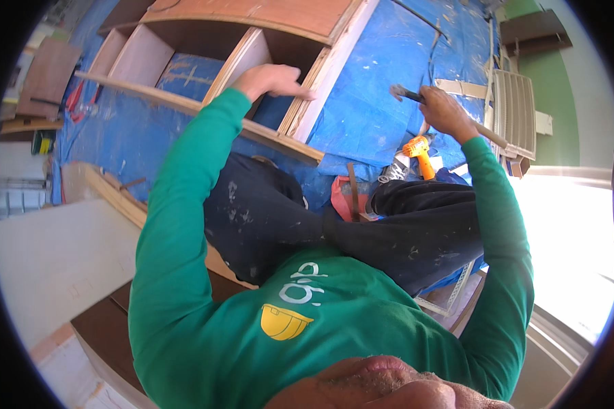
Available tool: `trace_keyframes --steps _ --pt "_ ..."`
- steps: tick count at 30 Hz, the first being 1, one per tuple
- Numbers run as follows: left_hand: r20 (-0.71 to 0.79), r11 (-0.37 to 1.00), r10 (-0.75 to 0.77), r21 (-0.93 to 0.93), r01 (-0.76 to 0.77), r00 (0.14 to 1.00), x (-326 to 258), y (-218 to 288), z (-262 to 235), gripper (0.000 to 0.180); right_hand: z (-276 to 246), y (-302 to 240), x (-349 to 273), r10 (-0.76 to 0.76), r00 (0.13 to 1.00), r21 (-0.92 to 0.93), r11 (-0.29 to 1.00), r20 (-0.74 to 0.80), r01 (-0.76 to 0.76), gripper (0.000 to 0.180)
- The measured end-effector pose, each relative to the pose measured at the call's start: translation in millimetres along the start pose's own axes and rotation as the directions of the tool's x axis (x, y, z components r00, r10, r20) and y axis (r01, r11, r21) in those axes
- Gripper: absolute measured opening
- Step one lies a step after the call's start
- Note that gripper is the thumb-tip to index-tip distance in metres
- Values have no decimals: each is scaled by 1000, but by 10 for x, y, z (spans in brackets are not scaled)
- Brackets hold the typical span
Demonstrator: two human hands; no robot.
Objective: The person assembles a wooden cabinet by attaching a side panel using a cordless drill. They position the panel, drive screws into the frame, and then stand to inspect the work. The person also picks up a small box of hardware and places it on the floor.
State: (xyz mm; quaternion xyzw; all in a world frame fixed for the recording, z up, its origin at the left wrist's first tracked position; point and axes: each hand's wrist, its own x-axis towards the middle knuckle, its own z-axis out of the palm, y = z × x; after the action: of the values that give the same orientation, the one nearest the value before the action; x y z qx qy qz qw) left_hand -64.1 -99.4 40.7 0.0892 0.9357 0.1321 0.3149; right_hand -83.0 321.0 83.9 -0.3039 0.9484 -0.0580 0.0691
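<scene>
My left hand [269,80] rests flat on the edge of a wooden cabinet frame [320,68] lying on a blue tarp [382,95], fingers pointing right. My right hand [445,109] is closed around the wooden handle of a hammer [406,94], whose metal head points left above the tarp, a little to the right of the frame's edge. Both arms are in green sleeves. My knees in dark, paint-speckled trousers are folded below the frame.
An orange cordless drill [418,151] lies on the tarp by my right knee. A slatted white panel [511,112] and wood offcuts lie at the right. Boards [48,75] and tools sit at the left, and a pale sheet [54,266] lies at the lower left.
</scene>
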Motion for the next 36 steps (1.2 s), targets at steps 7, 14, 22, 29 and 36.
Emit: trace_keyframes --steps 7,14,22,29,36 --pt "-416 919 356 -5 -394 837 -908 342 -288 35 787 1430 -198 458 746 -222 889 483 -401 28" --pt "-641 119 707 -310 -943 299 -1626 1785 -420 16 1599 1654 -32 288 926 -16 956 245 -294 24" --pt "-848 263 489 367 -892 -204 -1338 1860 -489 21 2731 1686 592 96 994 62 994 -55 -93 28" --pt "-459 794 604 282 -538 651 -798 1234 -339 23 2774 1375 877 197 925 15 977 324 -213 30" --pt "-503 812 407 -184 -554 763 -467 598 -503 27 1160 1473 1894 -13 991 149 989 134 -7 31"
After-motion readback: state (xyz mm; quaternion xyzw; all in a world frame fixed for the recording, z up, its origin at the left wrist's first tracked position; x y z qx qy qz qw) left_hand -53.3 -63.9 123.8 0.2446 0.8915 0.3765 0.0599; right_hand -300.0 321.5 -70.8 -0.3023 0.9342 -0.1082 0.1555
